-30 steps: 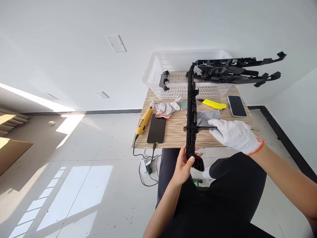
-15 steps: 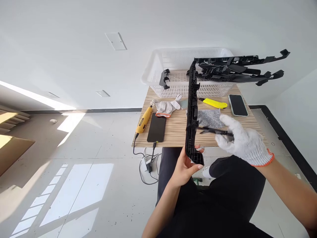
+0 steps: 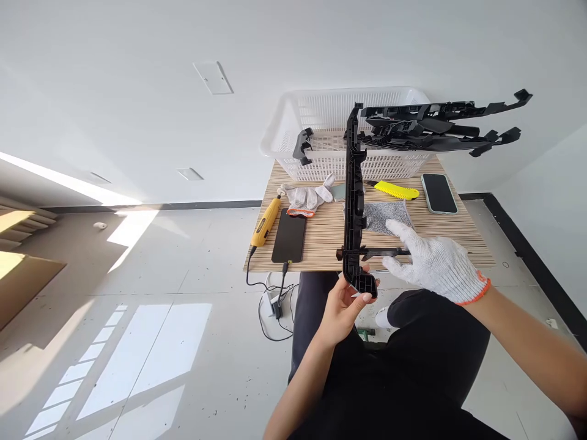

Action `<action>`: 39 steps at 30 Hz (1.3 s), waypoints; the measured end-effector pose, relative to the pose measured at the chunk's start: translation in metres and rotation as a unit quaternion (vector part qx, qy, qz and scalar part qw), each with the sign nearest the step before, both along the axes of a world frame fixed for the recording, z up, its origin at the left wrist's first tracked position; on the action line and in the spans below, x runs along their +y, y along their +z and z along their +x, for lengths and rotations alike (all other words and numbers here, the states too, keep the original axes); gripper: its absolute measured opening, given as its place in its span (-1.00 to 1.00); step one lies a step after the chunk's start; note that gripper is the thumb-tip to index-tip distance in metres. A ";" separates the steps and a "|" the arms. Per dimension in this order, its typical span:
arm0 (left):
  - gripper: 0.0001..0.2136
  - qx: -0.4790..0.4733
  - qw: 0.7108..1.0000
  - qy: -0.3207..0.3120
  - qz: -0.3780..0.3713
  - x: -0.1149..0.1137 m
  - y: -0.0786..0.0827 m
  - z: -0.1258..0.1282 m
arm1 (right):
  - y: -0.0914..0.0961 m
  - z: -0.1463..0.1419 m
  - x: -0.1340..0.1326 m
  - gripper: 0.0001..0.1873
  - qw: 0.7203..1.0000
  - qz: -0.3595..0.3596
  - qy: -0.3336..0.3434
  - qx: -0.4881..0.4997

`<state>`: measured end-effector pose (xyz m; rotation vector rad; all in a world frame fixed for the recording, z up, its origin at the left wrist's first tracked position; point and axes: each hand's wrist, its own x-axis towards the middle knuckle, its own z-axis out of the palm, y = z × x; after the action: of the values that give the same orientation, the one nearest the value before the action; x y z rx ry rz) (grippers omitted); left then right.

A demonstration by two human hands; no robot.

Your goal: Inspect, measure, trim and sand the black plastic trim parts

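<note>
My bare left hand (image 3: pixel 342 308) grips the near end of a long black plastic part (image 3: pixel 354 201) and holds it upright over the front edge of a small wooden table (image 3: pixel 321 241). In a white knit glove, my right hand (image 3: pixel 433 263) holds a thin black tool (image 3: pixel 383 251) level, with its tip against the lower stretch of the part. Under that hand a grey cloth (image 3: pixel 387 215) lies on the table.
A white plastic basket (image 3: pixel 321 137) at the table's back holds more long black parts (image 3: pixel 440 128) that jut out to the right. Also on the table: a yellow rotary tool (image 3: pixel 266 223), a dark phone on a cable (image 3: pixel 288 236), a spare glove (image 3: pixel 307 198), a yellow scraper (image 3: pixel 397 191), a second phone (image 3: pixel 439 193).
My right hand pulled the thin tool away from the part to the right, then brought it back against it, lower down. My left hand shifted the part slightly.
</note>
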<state>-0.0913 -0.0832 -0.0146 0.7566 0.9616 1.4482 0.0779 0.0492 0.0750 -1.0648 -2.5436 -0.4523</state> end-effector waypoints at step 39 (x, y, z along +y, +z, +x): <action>-0.59 0.016 1.000 0.006 0.007 0.002 -0.007 0.000 | -0.001 -0.011 0.001 -0.47 0.984 -0.141 -0.068 -0.079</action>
<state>-0.0914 -0.0814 -0.0215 0.7874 0.9820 1.4592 0.0672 0.0506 0.0735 -1.3580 -2.7448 -0.2191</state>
